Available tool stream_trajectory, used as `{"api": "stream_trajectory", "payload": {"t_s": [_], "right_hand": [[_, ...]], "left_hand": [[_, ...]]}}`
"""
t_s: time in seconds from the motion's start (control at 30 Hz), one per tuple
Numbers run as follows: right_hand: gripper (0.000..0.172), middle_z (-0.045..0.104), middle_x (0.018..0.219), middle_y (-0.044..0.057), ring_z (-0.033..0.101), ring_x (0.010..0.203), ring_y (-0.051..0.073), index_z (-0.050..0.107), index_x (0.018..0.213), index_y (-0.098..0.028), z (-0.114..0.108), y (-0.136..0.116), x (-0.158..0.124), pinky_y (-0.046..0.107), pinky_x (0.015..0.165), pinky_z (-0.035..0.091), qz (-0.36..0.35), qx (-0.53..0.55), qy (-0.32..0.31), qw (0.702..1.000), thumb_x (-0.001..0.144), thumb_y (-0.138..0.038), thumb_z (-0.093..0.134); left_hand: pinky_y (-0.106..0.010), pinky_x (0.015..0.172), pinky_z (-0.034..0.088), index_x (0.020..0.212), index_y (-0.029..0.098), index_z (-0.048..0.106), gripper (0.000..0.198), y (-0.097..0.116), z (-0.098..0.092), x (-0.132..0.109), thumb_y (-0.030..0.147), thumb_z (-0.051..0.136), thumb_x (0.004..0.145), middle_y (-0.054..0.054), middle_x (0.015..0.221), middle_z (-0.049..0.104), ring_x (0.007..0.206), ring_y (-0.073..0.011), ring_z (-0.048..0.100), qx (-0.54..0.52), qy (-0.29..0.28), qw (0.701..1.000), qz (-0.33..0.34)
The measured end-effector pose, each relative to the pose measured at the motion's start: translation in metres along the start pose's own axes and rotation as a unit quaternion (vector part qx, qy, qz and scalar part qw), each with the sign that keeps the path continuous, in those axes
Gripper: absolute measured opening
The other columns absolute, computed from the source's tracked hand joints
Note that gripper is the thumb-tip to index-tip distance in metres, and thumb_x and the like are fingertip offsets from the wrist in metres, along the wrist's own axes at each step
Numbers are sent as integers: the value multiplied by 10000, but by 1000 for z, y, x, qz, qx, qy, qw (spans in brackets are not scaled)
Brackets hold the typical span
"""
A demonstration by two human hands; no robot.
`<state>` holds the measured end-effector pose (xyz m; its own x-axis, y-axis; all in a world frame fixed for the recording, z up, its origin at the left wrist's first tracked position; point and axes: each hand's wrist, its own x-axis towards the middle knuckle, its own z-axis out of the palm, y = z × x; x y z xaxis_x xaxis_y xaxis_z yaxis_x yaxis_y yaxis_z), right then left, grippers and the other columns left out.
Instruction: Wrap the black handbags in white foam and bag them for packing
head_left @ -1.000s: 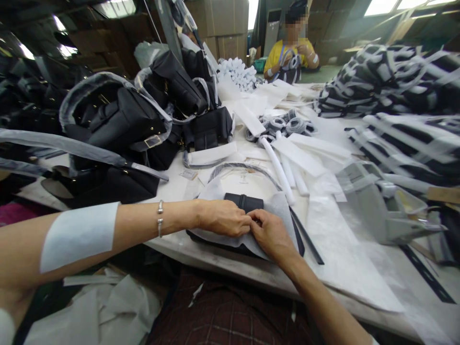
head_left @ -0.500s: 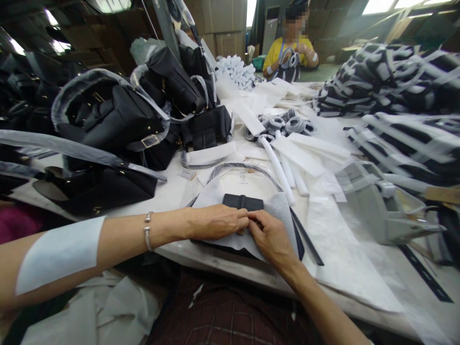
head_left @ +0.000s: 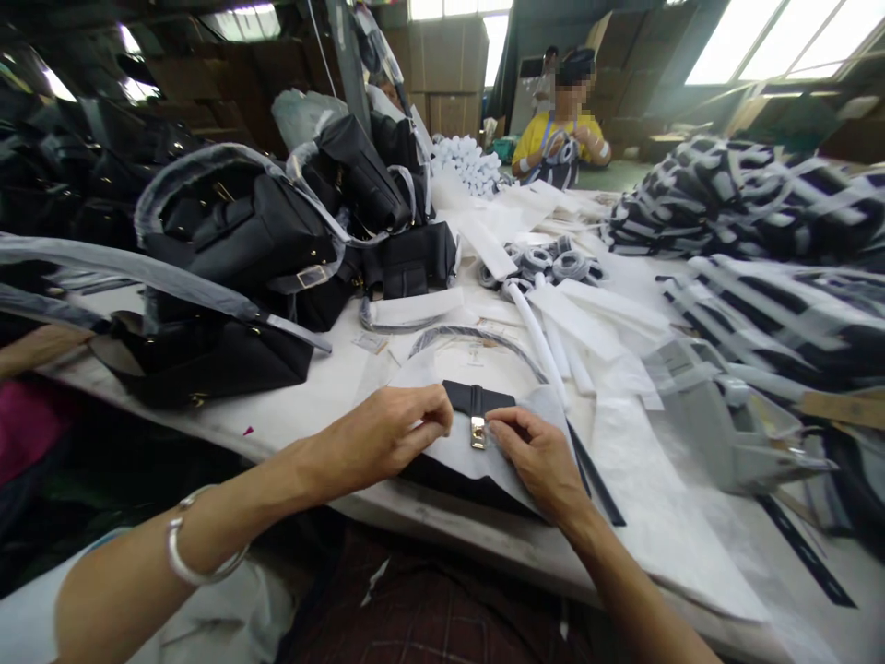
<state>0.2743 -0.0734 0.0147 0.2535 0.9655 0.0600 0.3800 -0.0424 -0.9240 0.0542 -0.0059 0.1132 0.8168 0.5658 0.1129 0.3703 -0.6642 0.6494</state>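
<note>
A black handbag (head_left: 460,486) lies on the table edge in front of me, with a pale sheet of wrapping (head_left: 515,480) over its front. Its dark flap strap (head_left: 459,395) shows above the sheet, ending in a gold clasp (head_left: 477,433). Just left of the clasp, my left hand (head_left: 394,429) is raised with thumb and fingers pinched. Whatever it may pinch is too small to see. My right hand (head_left: 543,461) rests at the clasp's right side, thumb and forefinger closed together; what lies between them is unclear. The bag's wrapped handle (head_left: 484,337) arches behind.
Black handbags (head_left: 241,231) are heaped at left. Coiled wrapped straps (head_left: 546,263), white rolls (head_left: 536,337) and foam sheets lie beyond. A grey tape dispenser (head_left: 712,415) stands at right before wrapped bags (head_left: 747,198). A person in yellow (head_left: 595,138) works across the table; another's hand (head_left: 45,349) is at far left.
My left hand has drawn back left and up from the clasp, uncovering it. My right hand has moved slightly right. The camera view has tilted up a little.
</note>
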Motion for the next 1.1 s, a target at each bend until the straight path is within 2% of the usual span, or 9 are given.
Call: {"api": "stream_trajectory", "payload": {"t_s": [0.17, 0.37, 0.53, 0.6, 0.7, 0.77, 0.87, 0.97, 1.1], "right_hand": [[249, 662, 651, -5, 564, 546, 136, 747, 920, -200, -9, -35, -5, 252, 525, 454, -6, 45, 16, 999, 814, -419, 692], [282, 609, 605, -32, 544, 492, 96, 654, 824, -192, 9, -80, -34, 179, 421, 412, 31, 186, -76, 979, 739, -416, 804], [432, 546, 553, -78, 488, 400, 64, 502, 762, -202, 46, -88, -42, 145, 356, 362, 123, 328, -199, 915, 673, -423, 862], [461, 529, 524, -84, 455, 386, 52, 474, 744, -202, 68, -87, -42, 140, 359, 350, 146, 348, -261, 888, 667, -426, 869], [434, 521, 514, -77, 416, 389, 35, 520, 742, -180, 105, -88, -46, 134, 372, 332, 167, 349, -347, 854, 697, -462, 846], [416, 564, 565, -47, 429, 404, 33, 603, 796, -154, 126, -91, -53, 142, 389, 350, 173, 327, -389, 844, 732, -510, 806], [524, 672, 752, 30, 510, 455, 61, 686, 1003, -145, 137, -102, -63, 182, 425, 424, 165, 261, -420, 854, 740, -593, 757], [567, 699, 1005, 82, 621, 607, 122, 686, 1147, -196, 120, -115, -66, 218, 483, 502, 129, 175, -415, 883, 745, -592, 747], [393, 716, 894, 53, 648, 653, 154, 747, 1058, -236, 73, -121, -56, 226, 550, 548, 47, 68, -344, 935, 809, -537, 700]], "left_hand": [[-200, 714, 465, 991, 202, 581, 123, 10, 12, -18, 150, 588, 879, 47, 812, 678, 738, -97, 636, -175, 112, 975, -85], [-194, 677, 473, 1040, 198, 675, 185, 17, 25, -35, 248, 673, 862, 30, 786, 699, 725, -109, 648, -326, 137, 927, -122], [-200, 688, 463, 1037, 208, 739, 210, 12, 22, -73, 279, 711, 842, 15, 786, 697, 721, -117, 630, -344, 159, 916, -129], [-204, 677, 458, 951, 182, 751, 171, 7, 17, -93, 306, 721, 837, 1, 774, 704, 713, -126, 630, -342, 171, 911, -152], [-199, 643, 444, 794, 152, 707, 217, -5, 11, -131, 365, 723, 836, -2, 722, 686, 673, -122, 612, -316, 201, 910, -179], [-201, 638, 441, 778, 154, 655, 286, -19, 11, -160, 421, 657, 880, 2, 697, 670, 652, -118, 600, -290, 219, 911, -196], [-216, 626, 440, 772, 169, 580, 423, -50, 26, -205, 539, 475, 948, -4, 680, 657, 631, -127, 594, -247, 229, 904, -262], [-237, 578, 426, 665, 189, 560, 518, -84, 55, -240, 579, 363, 944, -1, 585, 607, 559, -143, 576, -146, 202, 893, -376], [-310, 822, 476, 750, 192, 580, 209, -114, 85, -255, 366, 501, 835, -46, 837, 675, 855, -205, 629, -99, 242, 880, -397]]}}
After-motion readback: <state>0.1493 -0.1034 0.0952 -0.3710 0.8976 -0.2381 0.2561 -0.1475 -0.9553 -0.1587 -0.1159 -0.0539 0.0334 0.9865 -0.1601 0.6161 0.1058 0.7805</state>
